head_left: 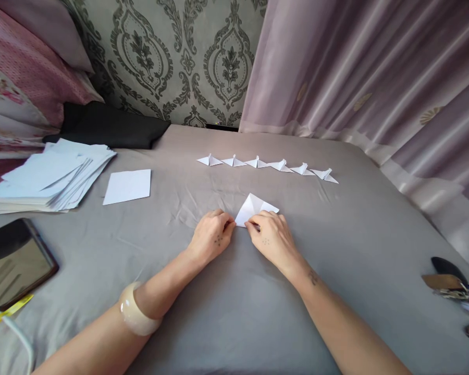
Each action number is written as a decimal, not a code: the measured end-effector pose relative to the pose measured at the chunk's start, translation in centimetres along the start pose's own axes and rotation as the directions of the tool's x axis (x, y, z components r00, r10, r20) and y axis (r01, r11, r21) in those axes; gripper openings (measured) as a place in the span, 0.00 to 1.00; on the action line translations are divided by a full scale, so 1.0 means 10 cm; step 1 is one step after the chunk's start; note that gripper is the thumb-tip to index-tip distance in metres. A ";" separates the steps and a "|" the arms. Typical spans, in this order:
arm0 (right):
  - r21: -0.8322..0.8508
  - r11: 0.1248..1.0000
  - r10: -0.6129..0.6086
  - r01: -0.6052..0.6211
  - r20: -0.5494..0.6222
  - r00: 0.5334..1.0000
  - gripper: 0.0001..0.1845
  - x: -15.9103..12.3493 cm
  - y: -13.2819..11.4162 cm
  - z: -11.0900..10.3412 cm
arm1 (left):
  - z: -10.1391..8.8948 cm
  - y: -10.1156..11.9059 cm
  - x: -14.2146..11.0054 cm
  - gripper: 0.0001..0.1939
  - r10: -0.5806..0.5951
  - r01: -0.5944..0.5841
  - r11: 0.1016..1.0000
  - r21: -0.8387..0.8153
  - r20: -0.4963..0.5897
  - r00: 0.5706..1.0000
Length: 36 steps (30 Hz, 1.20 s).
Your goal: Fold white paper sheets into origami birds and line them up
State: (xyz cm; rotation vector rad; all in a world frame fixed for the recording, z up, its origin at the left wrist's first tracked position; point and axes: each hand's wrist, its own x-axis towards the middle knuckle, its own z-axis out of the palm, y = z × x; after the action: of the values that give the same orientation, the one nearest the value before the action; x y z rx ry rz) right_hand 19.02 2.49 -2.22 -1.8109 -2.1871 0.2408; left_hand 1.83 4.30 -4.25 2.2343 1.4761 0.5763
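A small creased sheet of white paper (pixel 254 204) lies on the grey cloth between my hands, one corner pointing away from me. My left hand (pixel 214 234) pinches its left corner between thumb and fingertips. On the near edge, the thumb and fingers of my right hand (pixel 271 237) are closed on the paper and hide its right part. Beyond the hands, several folded white paper birds (pixel 257 162) stand in a row. Off to the left lies a flat square of white paper (pixel 127 186).
At the left is an uneven stack of white paper (pixel 54 177), with a folded black cloth (pixel 109 125) behind it. A phone (pixel 17 263) with a white cable (pixel 19 333) lies at near left. Keys (pixel 453 291) rest at the right edge. Curtains (pixel 336 67) hang along the right.
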 end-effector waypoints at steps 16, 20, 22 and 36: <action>-0.102 0.993 0.085 -0.057 0.298 0.951 0.07 0.31 -0.07 -0.20 | -0.09 0.06 0.09 0.07 -0.102 0.106 0.991 -0.078 0.055 0.993; -0.108 0.991 0.106 -0.073 0.341 0.934 0.07 0.35 -0.11 -0.26 | -0.07 0.04 0.10 0.07 -0.098 0.102 0.991 -0.089 0.050 0.994; -0.114 0.990 0.120 -0.084 0.357 0.926 0.07 0.36 -0.12 -0.29 | -0.05 0.03 0.10 0.08 -0.084 0.086 0.993 -0.086 0.031 0.996; -0.109 0.988 0.143 -0.106 0.434 0.889 0.07 0.49 -0.12 -0.31 | -0.01 0.03 0.16 0.04 -0.088 0.089 0.996 -0.002 0.082 0.993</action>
State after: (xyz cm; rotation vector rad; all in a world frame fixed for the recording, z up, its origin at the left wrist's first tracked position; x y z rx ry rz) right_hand 18.11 6.90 1.60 -2.1147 -2.3997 0.6592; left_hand 2.55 5.66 -3.78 2.1495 1.5215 0.4545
